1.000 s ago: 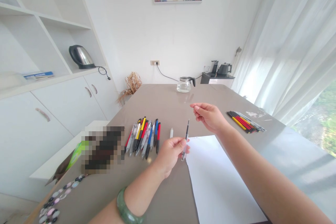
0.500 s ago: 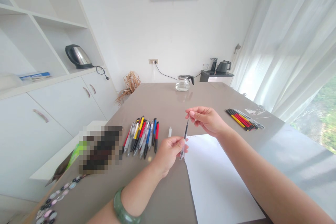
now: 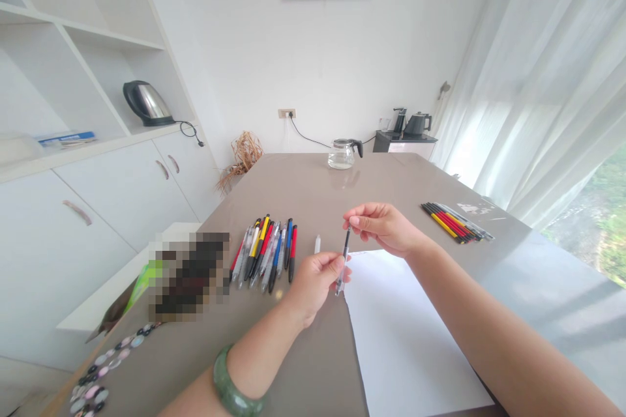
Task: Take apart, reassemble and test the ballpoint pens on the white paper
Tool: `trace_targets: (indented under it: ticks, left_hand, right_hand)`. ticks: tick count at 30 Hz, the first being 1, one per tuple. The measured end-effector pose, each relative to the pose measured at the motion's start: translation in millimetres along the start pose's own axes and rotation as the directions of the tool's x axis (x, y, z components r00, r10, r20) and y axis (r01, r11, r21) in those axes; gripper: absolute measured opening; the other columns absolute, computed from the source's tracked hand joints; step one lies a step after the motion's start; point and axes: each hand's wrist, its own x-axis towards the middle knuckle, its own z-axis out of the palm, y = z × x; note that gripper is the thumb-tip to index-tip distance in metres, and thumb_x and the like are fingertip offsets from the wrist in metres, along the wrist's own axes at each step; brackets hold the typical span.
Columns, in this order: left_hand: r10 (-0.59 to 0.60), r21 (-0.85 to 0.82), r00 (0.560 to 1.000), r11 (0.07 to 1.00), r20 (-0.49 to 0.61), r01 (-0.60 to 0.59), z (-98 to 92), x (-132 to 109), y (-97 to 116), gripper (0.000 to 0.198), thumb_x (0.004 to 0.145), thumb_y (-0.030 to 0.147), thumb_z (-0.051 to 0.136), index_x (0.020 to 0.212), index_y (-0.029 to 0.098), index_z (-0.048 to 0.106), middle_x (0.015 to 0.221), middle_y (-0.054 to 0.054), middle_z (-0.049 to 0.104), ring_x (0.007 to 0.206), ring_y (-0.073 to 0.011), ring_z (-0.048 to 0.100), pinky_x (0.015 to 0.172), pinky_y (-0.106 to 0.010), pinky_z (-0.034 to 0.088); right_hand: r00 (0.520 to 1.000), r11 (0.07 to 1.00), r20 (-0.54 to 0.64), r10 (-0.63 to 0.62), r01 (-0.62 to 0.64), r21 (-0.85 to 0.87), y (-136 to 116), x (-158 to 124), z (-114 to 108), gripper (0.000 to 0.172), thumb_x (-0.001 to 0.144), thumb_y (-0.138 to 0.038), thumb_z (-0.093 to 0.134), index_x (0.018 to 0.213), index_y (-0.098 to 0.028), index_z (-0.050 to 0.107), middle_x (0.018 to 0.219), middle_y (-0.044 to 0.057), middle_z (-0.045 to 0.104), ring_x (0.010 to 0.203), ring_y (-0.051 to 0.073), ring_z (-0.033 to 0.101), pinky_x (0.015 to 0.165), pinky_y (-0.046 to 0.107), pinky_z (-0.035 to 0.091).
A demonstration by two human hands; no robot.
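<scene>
On the table (image 3: 293, 192), the pen pile (image 3: 265, 251) lies left of the paper (image 3: 411, 332), the pen row (image 3: 454, 222) to its right, the pot (image 3: 341, 156) behind them near the far edge, and the beads (image 3: 102, 371) at the near left. The pen (image 3: 346, 247) is over the paper's far left corner. A shelf (image 3: 110, 144) to the left holds the kettle (image 3: 154, 104).

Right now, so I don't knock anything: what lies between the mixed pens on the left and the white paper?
In the head view, a white object lies there, partly hidden by the left hand, which holds a pen.
</scene>
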Motion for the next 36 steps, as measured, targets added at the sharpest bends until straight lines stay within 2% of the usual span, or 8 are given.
trace_targets:
  ticks: [9, 13, 16, 19, 21, 26, 31, 36]
  left_hand:
    - [0.027, 0.018, 1.0, 0.999, 0.001, -0.027, -1.0, -1.0, 0.7, 0.033, 0.074, 0.042, 0.051, 0.087, 0.013, 0.061, 0.076, -0.008, 0.061, 0.071, -0.0151, 0.054, 0.062, -0.026, 0.039]
    - [0.049, -0.001, 0.999, 0.999, -0.009, -0.049, -1.6, -0.9, -0.8, 0.032, 0.076, 0.04, 0.051, 0.092, 0.014, 0.06, 0.079, -0.008, 0.061, 0.075, -0.0161, 0.055, 0.066, -0.028, 0.039]
    - [0.057, -0.041, 0.998, 0.998, 0.0, -0.057, -1.7, -1.4, -1.1, 0.033, 0.076, 0.04, 0.051, 0.094, 0.015, 0.059, 0.079, -0.007, 0.061, 0.076, -0.0163, 0.055, 0.068, -0.029, 0.04]
    - [0.074, -0.054, 0.997, 0.996, 0.027, -0.072, -1.4, -2.8, -0.7, 0.033, 0.076, 0.04, 0.05, 0.095, 0.015, 0.059, 0.078, -0.007, 0.06, 0.075, -0.0159, 0.055, 0.067, -0.029, 0.04]
    - [0.084, -0.052, 0.996, 0.995, 0.043, -0.082, -1.1, -3.8, -0.3, 0.033, 0.077, 0.039, 0.049, 0.096, 0.014, 0.059, 0.077, -0.007, 0.06, 0.074, -0.0159, 0.054, 0.067, -0.029, 0.04]
    - [0.076, -0.07, 0.995, 0.995, 0.059, -0.071, -0.8, -4.9, 1.1, 0.033, 0.077, 0.039, 0.05, 0.095, 0.013, 0.059, 0.076, -0.008, 0.06, 0.076, -0.0172, 0.055, 0.068, -0.03, 0.04]
    - [0.073, -0.104, 0.996, 0.992, 0.058, -0.067, 0.3, -5.1, 2.4, 0.035, 0.075, 0.04, 0.051, 0.094, 0.012, 0.059, 0.077, -0.008, 0.06, 0.074, -0.0173, 0.055, 0.066, -0.03, 0.041]
    - [0.052, -0.081, 0.997, 0.996, 0.052, -0.048, 1.2, -5.8, 3.1, 0.036, 0.074, 0.042, 0.052, 0.092, 0.012, 0.06, 0.076, -0.008, 0.06, 0.072, -0.0166, 0.055, 0.064, -0.028, 0.039]
  right_hand:
    - [0.994, 0.991, 0.1, 0.043, -0.056, 0.121, -0.4, -2.4, 4.3, 0.023, 0.065, -0.03, 0.065, 0.084, -0.018, 0.06, 0.078, 0.002, 0.059, 0.059, 0.008, 0.049, 0.05, 0.02, 0.036]
    - [0.994, 0.994, 0.081, 0.068, -0.074, 0.076, 7.9, 1.4, -2.0, 0.039, 0.074, -0.049, 0.046, 0.099, -0.02, 0.054, 0.087, 0.006, 0.058, 0.065, 0.01, 0.051, 0.051, 0.021, 0.039]
    - [0.991, 0.957, -0.062, 0.115, -0.127, -0.26, 21.6, 12.1, -5.5, 0.049, 0.077, -0.056, 0.031, 0.098, -0.018, 0.054, 0.085, 0.006, 0.057, 0.062, 0.01, 0.05, 0.05, 0.021, 0.039]
    - [0.978, 0.727, -0.144, 0.15, -0.208, -0.655, 38.0, 30.0, -1.0, 0.044, 0.071, -0.056, 0.042, 0.081, -0.016, 0.058, 0.071, 0.005, 0.057, 0.055, 0.01, 0.047, 0.047, 0.021, 0.035]
    - [0.978, 0.643, -0.133, 0.163, -0.208, -0.737, 47.7, 44.0, 7.4, 0.04, 0.065, -0.055, 0.051, 0.067, -0.015, 0.059, 0.061, 0.003, 0.055, 0.053, 0.011, 0.046, 0.046, 0.022, 0.033]
    - [0.978, 0.565, -0.109, 0.178, -0.192, -0.803, 64.3, 71.5, 35.4, 0.039, 0.051, -0.055, 0.062, 0.05, -0.016, 0.056, 0.048, 0.002, 0.052, 0.055, 0.015, 0.049, 0.048, 0.023, 0.032]
    - [0.981, 0.601, -0.111, 0.16, -0.186, -0.777, 64.7, 73.5, 39.9, 0.023, 0.051, -0.034, 0.067, 0.044, -0.017, 0.053, 0.041, -0.001, 0.049, 0.045, 0.011, 0.045, 0.043, 0.022, 0.03]
    - [0.981, 0.741, -0.191, 0.034, -0.153, -0.653, 28.4, 54.6, 6.3, 0.02, 0.067, -0.035, 0.055, 0.065, -0.016, 0.057, 0.054, 0.002, 0.056, 0.047, 0.01, 0.048, 0.043, 0.021, 0.036]
